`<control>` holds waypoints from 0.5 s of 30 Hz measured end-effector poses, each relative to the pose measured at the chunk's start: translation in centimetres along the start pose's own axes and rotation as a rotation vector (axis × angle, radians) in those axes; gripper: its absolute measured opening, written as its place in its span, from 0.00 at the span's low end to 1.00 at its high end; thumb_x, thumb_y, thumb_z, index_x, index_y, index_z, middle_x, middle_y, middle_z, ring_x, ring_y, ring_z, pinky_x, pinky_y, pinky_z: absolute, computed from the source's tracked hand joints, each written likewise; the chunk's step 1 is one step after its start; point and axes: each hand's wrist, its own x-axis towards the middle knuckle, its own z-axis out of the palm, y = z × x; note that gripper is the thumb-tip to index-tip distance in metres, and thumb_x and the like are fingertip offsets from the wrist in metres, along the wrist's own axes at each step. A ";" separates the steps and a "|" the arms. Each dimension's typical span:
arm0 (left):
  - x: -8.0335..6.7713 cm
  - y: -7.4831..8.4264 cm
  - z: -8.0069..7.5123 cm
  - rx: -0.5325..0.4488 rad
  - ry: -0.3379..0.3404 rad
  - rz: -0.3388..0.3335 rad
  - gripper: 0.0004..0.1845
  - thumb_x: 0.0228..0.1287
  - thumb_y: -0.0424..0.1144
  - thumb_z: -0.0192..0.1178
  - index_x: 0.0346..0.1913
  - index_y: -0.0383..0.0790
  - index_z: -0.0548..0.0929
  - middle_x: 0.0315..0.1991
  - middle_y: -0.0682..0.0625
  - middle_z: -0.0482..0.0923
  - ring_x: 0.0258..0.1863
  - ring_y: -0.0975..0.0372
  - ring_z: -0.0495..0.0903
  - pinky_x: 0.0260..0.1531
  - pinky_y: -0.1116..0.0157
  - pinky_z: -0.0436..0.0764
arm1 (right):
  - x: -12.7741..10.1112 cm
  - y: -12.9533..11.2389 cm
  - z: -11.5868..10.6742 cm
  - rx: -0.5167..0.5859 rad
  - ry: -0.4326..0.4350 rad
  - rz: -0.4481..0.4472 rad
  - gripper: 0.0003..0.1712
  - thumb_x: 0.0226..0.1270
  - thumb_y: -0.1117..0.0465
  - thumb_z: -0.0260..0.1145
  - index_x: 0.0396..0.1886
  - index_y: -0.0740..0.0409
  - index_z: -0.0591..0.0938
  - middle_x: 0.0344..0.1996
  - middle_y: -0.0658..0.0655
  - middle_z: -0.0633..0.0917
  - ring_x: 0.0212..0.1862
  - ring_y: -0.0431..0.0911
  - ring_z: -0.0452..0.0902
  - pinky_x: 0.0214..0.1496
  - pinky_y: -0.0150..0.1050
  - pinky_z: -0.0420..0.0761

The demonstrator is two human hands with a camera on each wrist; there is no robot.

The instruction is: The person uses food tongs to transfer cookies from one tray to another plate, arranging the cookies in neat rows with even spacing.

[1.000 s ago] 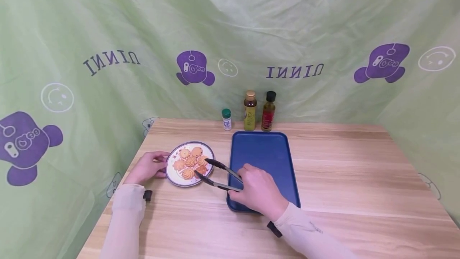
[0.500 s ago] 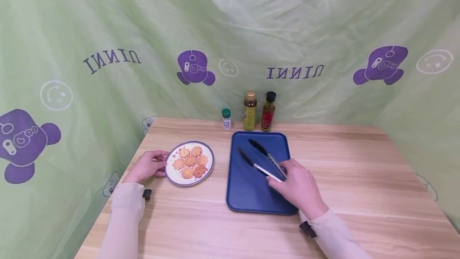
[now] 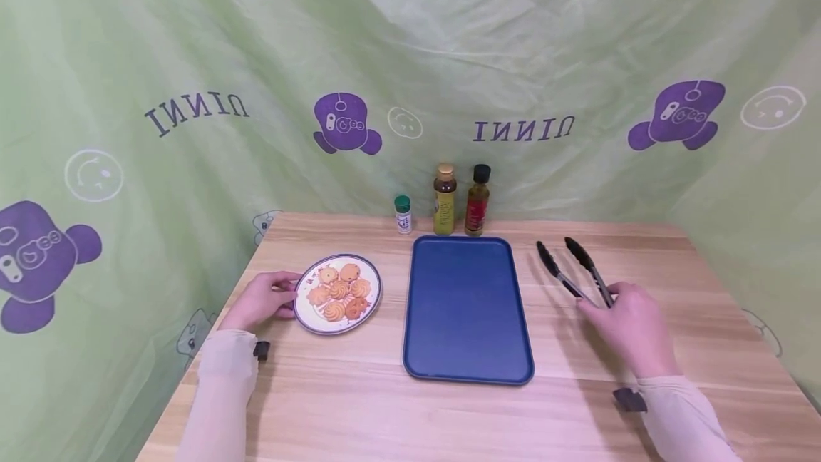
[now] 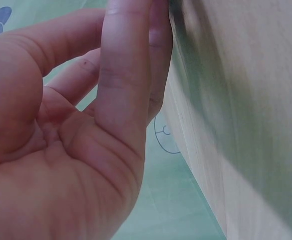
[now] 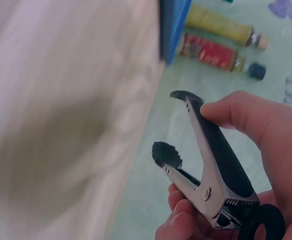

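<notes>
My right hand (image 3: 631,330) grips black-tipped metal tongs (image 3: 574,271) just above the wooden table (image 3: 673,284), right of the blue tray (image 3: 467,309). The tongs' arms are apart with nothing between them, as the right wrist view also shows, tongs (image 5: 206,160) in my right hand (image 5: 266,165). My left hand (image 3: 261,298) rests at the left rim of a small plate (image 3: 304,316) of several piped cookies (image 3: 340,289); its fingers (image 4: 128,75) look straight beside the table edge. The tray holds nothing.
A small green-capped shaker (image 3: 403,214) and two sauce bottles (image 3: 445,199), (image 3: 477,200) stand at the table's back edge behind the tray. Green printed cloth hangs on all sides. Bare wood lies to the right and along the front.
My right hand has carried the open tongs from the cookie plate, across the blue tray, to the table on the tray's right. The left hand stayed at the plate.
</notes>
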 end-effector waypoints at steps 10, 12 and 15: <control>-0.3 0.3 -0.1 -0.016 0.001 -0.011 0.29 0.81 0.25 0.61 0.80 0.25 0.72 0.58 0.30 0.78 0.39 0.59 0.89 0.40 0.64 0.99 | -0.4 2.4 -0.6 -0.066 -0.005 0.046 0.51 0.73 0.36 0.74 0.65 0.84 0.78 0.51 0.85 0.85 0.43 0.75 0.85 0.38 0.66 0.87; -0.3 0.4 -0.1 -0.017 0.002 -0.010 0.28 0.81 0.25 0.61 0.79 0.24 0.73 0.58 0.29 0.78 0.38 0.59 0.89 0.40 0.64 0.99 | -0.5 2.5 -0.6 -0.072 -0.016 0.049 0.51 0.73 0.36 0.74 0.65 0.84 0.77 0.50 0.85 0.86 0.43 0.74 0.85 0.38 0.65 0.87; -0.4 0.4 -0.1 -0.010 0.000 -0.001 0.28 0.81 0.25 0.61 0.79 0.23 0.72 0.58 0.29 0.78 0.39 0.59 0.89 0.40 0.63 0.99 | -0.6 2.6 -0.5 -0.078 -0.038 0.058 0.50 0.73 0.36 0.73 0.63 0.84 0.78 0.45 0.83 0.87 0.40 0.71 0.86 0.35 0.60 0.86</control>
